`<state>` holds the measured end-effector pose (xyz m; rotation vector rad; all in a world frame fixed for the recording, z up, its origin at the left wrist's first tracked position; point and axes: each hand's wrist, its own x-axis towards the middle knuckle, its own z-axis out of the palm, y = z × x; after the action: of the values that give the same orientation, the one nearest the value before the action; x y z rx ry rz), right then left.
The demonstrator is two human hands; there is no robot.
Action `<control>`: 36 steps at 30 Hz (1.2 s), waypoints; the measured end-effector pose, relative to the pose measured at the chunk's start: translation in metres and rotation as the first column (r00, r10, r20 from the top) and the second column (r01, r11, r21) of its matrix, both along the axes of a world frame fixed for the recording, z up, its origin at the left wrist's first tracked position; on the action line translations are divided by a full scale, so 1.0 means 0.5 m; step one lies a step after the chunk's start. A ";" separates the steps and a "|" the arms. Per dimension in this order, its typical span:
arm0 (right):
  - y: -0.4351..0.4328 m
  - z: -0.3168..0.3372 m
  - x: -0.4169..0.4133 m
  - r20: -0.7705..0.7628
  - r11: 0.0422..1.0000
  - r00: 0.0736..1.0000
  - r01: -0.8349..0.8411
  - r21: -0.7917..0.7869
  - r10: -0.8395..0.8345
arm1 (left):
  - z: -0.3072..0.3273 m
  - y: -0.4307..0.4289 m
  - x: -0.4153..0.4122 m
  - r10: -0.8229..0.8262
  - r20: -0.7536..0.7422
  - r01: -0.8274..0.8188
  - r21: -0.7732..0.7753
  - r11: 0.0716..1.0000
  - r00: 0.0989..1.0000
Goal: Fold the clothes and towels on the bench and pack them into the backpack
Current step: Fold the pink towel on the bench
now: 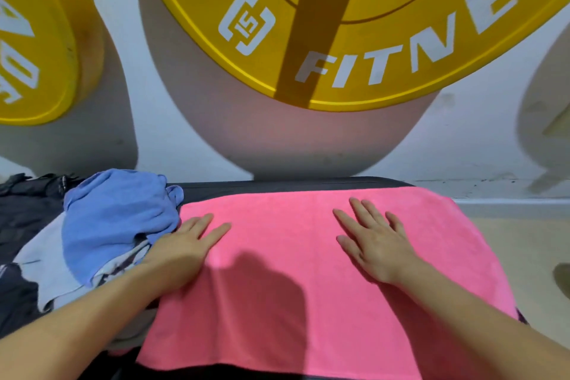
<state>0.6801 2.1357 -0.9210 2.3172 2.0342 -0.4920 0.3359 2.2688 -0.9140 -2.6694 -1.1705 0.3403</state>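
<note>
Your left hand (185,244) and right hand (374,241) press flat, fingers spread, on the pink towel (277,318) draped over the black bench (277,185). Soft, light and limp, it likely folds best pinched by its corners, beside the crumpled blue cloth (117,219).

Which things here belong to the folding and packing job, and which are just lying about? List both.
Job: pink towel, with left hand and right hand flat on it; crumpled blue cloth; pale garment under it; bench; dark fabric at far left, possibly the backpack.
Lying about: large yellow weight plate; smaller yellow plate at left.
</note>
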 end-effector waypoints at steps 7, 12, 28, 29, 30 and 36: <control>-0.042 0.093 0.157 -0.231 0.971 0.950 0.230 0.066 -0.209 | 0.061 -0.094 0.162 -0.018 -0.142 0.027 0.062 0.998 0.990; -0.129 0.070 0.253 -0.420 0.768 0.679 0.637 -0.072 -0.602 | 0.081 -0.285 0.372 -0.353 0.119 0.372 -0.315 0.873 0.928; -0.192 0.020 0.301 -0.779 0.471 0.039 0.815 -0.337 -0.626 | -0.028 -0.563 0.592 -0.342 0.437 0.390 -0.023 0.920 0.832; -0.193 0.014 0.303 -0.787 0.477 0.037 0.812 -0.336 -0.616 | -0.030 -0.563 0.597 -0.341 0.456 0.390 -0.015 0.921 0.822; -0.193 0.009 0.304 -0.793 0.480 0.030 0.810 -0.337 -0.609 | -0.032 -0.562 0.602 -0.345 0.471 0.393 -0.006 0.919 0.812; -0.180 -0.012 0.317 -0.821 0.496 0.010 0.801 -0.334 -0.570 | -0.035 -0.555 0.618 -0.360 0.476 0.409 0.000 0.912 0.803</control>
<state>0.8387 2.0458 -0.9270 3.6101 0.5560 -1.9765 0.6447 1.9911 -0.9315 -3.0912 -0.6732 -0.3445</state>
